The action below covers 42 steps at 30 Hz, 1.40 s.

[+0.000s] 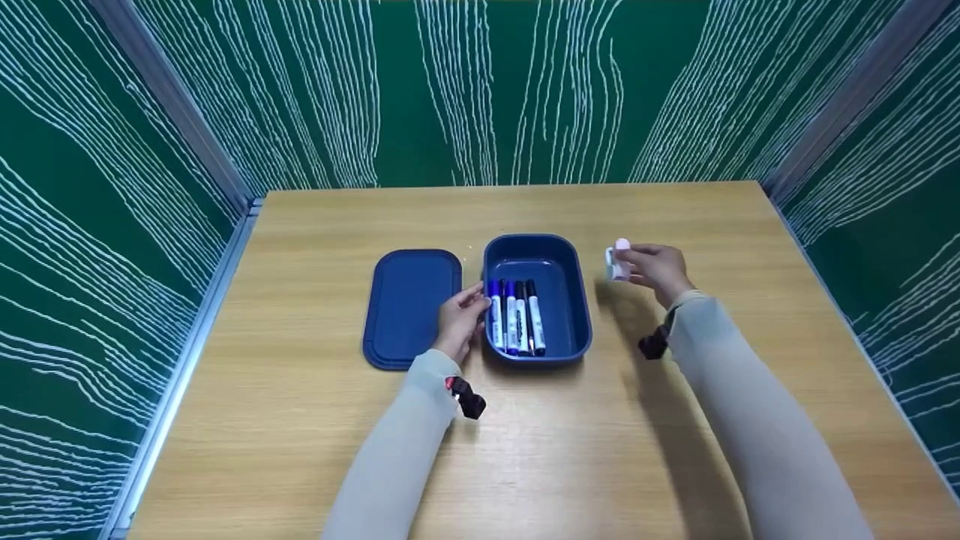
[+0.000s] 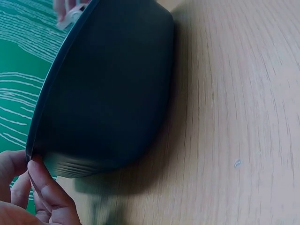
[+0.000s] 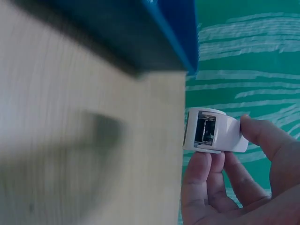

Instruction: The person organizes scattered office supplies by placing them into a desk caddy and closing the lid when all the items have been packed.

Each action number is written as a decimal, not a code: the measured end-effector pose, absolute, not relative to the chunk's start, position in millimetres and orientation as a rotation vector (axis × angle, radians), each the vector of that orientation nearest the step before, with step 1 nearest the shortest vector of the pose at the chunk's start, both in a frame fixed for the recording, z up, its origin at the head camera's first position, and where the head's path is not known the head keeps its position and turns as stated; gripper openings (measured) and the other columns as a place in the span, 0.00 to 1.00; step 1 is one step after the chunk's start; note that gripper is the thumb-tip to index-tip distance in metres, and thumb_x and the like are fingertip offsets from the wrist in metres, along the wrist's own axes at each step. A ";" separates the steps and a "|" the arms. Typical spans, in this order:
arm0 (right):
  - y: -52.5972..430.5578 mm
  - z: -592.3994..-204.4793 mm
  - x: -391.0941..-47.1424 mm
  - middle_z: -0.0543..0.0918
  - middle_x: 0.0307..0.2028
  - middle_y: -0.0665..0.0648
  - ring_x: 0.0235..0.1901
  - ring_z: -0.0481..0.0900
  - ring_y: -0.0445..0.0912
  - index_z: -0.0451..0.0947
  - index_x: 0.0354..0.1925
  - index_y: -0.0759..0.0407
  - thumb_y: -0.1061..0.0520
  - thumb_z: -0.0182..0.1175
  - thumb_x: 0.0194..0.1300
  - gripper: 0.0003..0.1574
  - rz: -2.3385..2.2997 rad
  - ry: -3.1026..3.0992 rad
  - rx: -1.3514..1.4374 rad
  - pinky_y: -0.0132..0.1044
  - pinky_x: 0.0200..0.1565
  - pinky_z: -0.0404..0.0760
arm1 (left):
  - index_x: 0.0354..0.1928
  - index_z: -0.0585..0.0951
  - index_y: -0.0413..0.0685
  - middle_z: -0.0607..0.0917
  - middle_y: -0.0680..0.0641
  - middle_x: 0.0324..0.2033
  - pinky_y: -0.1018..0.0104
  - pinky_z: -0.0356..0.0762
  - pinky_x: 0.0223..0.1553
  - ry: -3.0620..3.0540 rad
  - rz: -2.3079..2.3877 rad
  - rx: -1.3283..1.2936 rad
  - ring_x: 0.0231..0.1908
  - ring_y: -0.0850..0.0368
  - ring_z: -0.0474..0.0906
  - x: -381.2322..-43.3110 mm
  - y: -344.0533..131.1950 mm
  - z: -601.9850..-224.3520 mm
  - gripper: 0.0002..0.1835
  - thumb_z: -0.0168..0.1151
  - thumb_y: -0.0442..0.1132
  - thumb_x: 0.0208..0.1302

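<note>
A deep blue plastic box (image 1: 574, 319) sits on the table, uncovered. Several markers (image 1: 517, 319) with blue and black caps lie side by side in its left part. My left hand (image 1: 460, 319) pinches the box's left rim between thumb and fingers; in the left wrist view, the fingers (image 2: 51, 194) grip that edge. To the right of the box, my right hand (image 1: 656, 268) holds up a small white and pale pink device (image 1: 619, 260) between thumb and fingertips. The right wrist view shows a dark rectangular opening in this device (image 3: 215, 131); its exact kind is unclear.
A flat blue lid (image 1: 411, 307) lies on the wooden table (image 1: 300, 420) just left of the box, beside my left hand. Green panels (image 1: 420, 90) with white wavy lines enclose the back and sides, with metal posts (image 1: 176, 97) at the corners.
</note>
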State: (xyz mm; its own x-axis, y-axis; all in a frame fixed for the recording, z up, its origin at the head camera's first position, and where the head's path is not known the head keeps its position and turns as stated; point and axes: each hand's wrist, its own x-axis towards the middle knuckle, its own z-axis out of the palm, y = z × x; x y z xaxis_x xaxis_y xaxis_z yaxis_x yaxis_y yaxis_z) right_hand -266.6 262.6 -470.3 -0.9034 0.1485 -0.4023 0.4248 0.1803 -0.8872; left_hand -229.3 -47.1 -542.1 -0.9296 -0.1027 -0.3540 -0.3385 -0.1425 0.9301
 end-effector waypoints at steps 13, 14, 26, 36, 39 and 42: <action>208.3 -467.5 -270.1 0.76 0.60 0.64 0.49 0.80 0.50 0.71 0.65 0.65 0.49 0.63 0.67 0.34 -1.722 2.280 0.489 0.37 0.52 0.83 | 0.62 0.78 0.46 0.81 0.41 0.53 0.76 0.78 0.27 1.971 2.190 -0.493 0.37 0.64 0.76 -229.5 -48.6 -542.3 0.23 0.62 0.32 0.64; 205.0 -467.6 -270.6 0.76 0.59 0.64 0.48 0.81 0.50 0.71 0.64 0.65 0.50 0.63 0.67 0.33 -1.716 2.290 0.489 0.38 0.52 0.83 | 0.62 0.78 0.46 0.81 0.41 0.54 0.76 0.79 0.28 1.973 2.188 -0.492 0.37 0.64 0.76 -229.7 -48.7 -542.4 0.23 0.62 0.32 0.64; 170.4 -479.8 -272.5 0.81 0.48 0.64 0.42 0.80 0.50 0.77 0.53 0.68 0.55 0.62 0.66 0.22 -1.404 2.587 0.377 0.38 0.44 0.85 | 0.63 0.78 0.47 0.80 0.39 0.57 0.68 0.83 0.38 1.963 2.166 -0.485 0.40 0.63 0.76 -232.2 -48.6 -542.0 0.23 0.61 0.32 0.65; 147.9 -503.5 -271.8 0.77 0.24 0.54 0.25 0.72 0.47 0.79 0.28 0.65 0.59 0.65 0.60 0.09 -1.058 2.902 0.148 0.38 0.28 0.74 | 0.62 0.79 0.48 0.81 0.42 0.53 0.71 0.82 0.34 1.968 2.168 -0.492 0.36 0.64 0.76 -230.6 -48.9 -542.7 0.23 0.62 0.32 0.65; 143.7 -508.1 -272.0 0.73 0.21 0.51 0.23 0.69 0.46 0.75 0.23 0.61 0.60 0.65 0.60 0.12 -1.000 2.940 0.145 0.38 0.26 0.70 | 0.62 0.79 0.48 0.82 0.45 0.50 0.72 0.82 0.33 1.971 2.162 -0.500 0.35 0.65 0.76 -229.7 -48.7 -542.0 0.23 0.62 0.32 0.64; 140.7 -509.3 -272.1 0.71 0.20 0.51 0.22 0.69 0.46 0.73 0.21 0.60 0.60 0.64 0.61 0.14 -0.935 2.977 0.125 0.38 0.25 0.70 | 0.62 0.79 0.49 0.82 0.45 0.49 0.73 0.81 0.31 1.974 2.160 -0.506 0.35 0.65 0.76 -229.3 -49.1 -541.8 0.23 0.62 0.32 0.64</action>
State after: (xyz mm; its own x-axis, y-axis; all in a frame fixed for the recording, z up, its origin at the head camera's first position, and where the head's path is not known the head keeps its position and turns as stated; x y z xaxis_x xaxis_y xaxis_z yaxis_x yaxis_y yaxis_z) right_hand -272.1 140.7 -509.3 -0.9966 0.0709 -0.0421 0.0822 0.8176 -0.5698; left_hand -229.3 -49.1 -541.8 -0.9275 -0.1006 -0.3599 -0.3494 -0.1083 0.9307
